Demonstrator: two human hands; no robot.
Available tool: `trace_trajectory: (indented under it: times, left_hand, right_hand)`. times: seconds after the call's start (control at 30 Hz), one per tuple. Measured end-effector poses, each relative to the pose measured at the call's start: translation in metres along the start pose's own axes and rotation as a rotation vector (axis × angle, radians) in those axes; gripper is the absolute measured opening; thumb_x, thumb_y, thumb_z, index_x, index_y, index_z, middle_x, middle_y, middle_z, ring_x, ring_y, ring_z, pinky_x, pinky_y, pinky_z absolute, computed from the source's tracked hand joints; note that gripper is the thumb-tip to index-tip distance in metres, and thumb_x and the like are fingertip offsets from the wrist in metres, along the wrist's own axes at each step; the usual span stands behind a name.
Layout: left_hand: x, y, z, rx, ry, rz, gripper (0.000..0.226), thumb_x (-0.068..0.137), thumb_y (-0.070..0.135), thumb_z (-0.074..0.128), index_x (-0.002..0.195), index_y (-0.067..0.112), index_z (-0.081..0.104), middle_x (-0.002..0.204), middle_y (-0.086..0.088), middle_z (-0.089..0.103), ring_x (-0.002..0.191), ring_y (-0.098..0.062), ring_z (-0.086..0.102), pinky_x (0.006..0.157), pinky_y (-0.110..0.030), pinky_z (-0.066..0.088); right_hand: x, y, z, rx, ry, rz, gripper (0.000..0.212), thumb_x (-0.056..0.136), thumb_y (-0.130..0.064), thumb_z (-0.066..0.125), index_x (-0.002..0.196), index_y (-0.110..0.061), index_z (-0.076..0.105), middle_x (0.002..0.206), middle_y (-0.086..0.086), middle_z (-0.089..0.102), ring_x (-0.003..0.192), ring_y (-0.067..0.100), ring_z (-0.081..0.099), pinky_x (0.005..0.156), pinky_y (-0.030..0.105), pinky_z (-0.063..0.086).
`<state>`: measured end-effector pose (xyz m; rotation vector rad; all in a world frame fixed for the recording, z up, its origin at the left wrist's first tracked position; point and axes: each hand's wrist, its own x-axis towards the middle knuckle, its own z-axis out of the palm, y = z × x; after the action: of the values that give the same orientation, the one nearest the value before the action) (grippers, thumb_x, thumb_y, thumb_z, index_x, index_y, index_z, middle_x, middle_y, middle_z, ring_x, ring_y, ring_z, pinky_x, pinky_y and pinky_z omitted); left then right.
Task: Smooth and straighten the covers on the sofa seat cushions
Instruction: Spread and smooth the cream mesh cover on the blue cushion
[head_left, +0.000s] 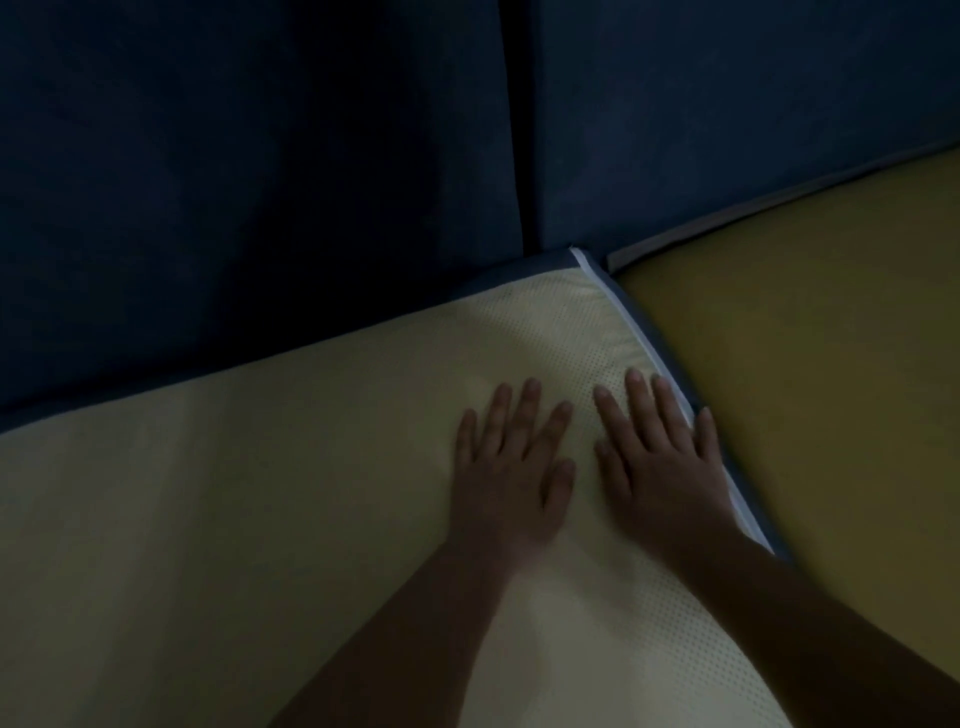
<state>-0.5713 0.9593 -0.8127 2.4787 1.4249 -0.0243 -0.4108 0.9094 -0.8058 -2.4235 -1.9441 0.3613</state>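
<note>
While both hands lie flat with fingers straight on the pale cover, the left hand and right hand press near its white edge. Pushing too hard sideways could bunch it against the yellow cushion.

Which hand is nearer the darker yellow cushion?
Right. The right hand lies at the edge of the pale cushion, beside the darker yellow cushion; the left hand rests further in.
</note>
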Motion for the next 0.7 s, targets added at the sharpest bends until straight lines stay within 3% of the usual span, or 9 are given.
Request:
trace_trajectory:
  times: [0.1,0.2,0.33,0.47,0.6,0.7]
  left_hand:
    - [-0.012,-0.004,-0.017,-0.074,0.028,0.018,0.061,0.093,0.048,0.006,0.152,0.036,0.011,0.162,0.006,-0.005,0.148,-0.014,-0.01,0.12,-0.046,0.0]
    - [-0.043,-0.023,-0.025,-0.035,0.209,-0.001,0.054,0.099,0.041,0.021,0.152,0.031,0.023,0.162,0.001,0.012,0.149,-0.019,0.005,0.12,-0.045,0.006]
    - [-0.072,-0.053,0.001,0.07,0.188,-0.094,0.054,0.094,0.041,0.034,0.148,0.032,0.035,0.159,-0.002,0.024,0.146,-0.024,0.021,0.113,-0.053,0.024]
    - [-0.068,-0.055,0.006,0.036,0.14,-0.123,0.056,0.092,0.044,0.035,0.147,0.035,0.036,0.157,-0.001,0.027,0.146,-0.023,0.024,0.115,-0.049,0.02]
    - [-0.075,-0.069,-0.009,-0.008,0.112,-0.091,0.054,0.093,0.042,0.032,0.145,0.031,0.041,0.155,-0.002,0.032,0.142,-0.024,0.032,0.112,-0.051,0.03]
    - [-0.101,-0.094,-0.027,0.01,0.203,-0.107,0.053,0.096,0.039,0.029,0.149,0.03,0.034,0.159,-0.001,0.022,0.147,-0.025,0.018,0.117,-0.05,0.018]
  right_hand:
    - [-0.009,-0.023,-0.012,0.029,0.094,-0.065,0.06,0.098,-0.046,0.02,0.154,-0.026,0.012,0.162,0.008,0.003,0.148,0.027,-0.001,0.116,0.055,0.004]
    - [-0.024,-0.055,-0.007,0.072,0.158,-0.201,0.06,0.098,-0.043,0.03,0.154,-0.024,0.017,0.162,0.009,0.006,0.149,0.028,0.004,0.117,0.052,0.007]
    - [-0.034,-0.074,0.027,-0.005,0.071,-0.214,0.058,0.099,-0.046,0.021,0.153,-0.026,0.02,0.161,0.007,0.011,0.149,0.026,0.007,0.116,0.052,0.009]
    - [-0.03,-0.071,0.029,-0.058,0.031,-0.226,0.059,0.098,-0.048,0.02,0.153,-0.028,0.017,0.161,0.007,0.012,0.149,0.025,0.005,0.116,0.052,0.009]
    - [-0.033,-0.078,0.02,-0.039,-0.009,-0.188,0.06,0.098,-0.05,0.014,0.153,-0.027,0.014,0.161,0.009,0.008,0.149,0.026,0.001,0.115,0.057,0.01]
    - [-0.035,-0.109,0.012,0.014,0.009,-0.169,0.063,0.096,-0.052,0.015,0.154,-0.029,0.006,0.162,0.008,-0.004,0.148,0.027,-0.006,0.115,0.057,0.002]
